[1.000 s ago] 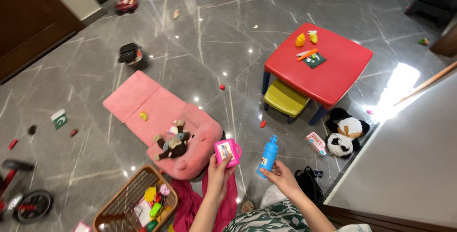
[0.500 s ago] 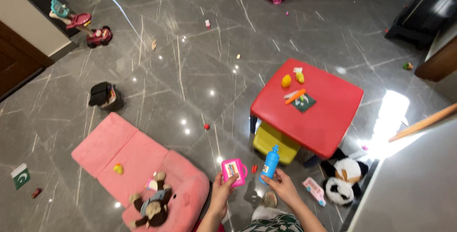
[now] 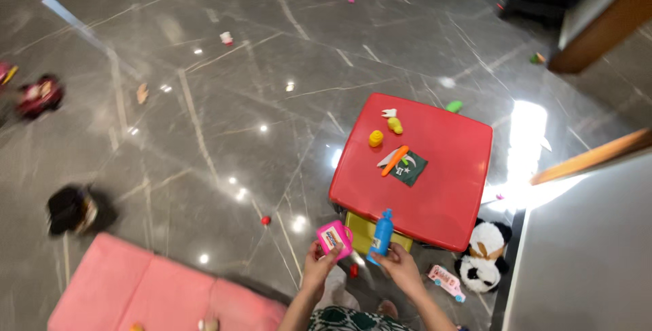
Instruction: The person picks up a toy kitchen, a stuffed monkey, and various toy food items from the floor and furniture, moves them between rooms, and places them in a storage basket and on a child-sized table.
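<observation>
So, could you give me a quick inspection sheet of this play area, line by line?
Surface: glossy grey marble-look floor with ceiling light reflections.
Job's things: small pink plastic toy case; blue plastic toy bottle.
Clutter: square red plastic table bearing yellow and orange toy food and a dark green card; yellow stool beneath; panda plush; pink cushion mat; small toys scattered around.
Grippers: left hand holds the case; right hand holds the bottle.
Cables: nothing seen.
Surroundings: wooden furniture edge, upper right.
</observation>
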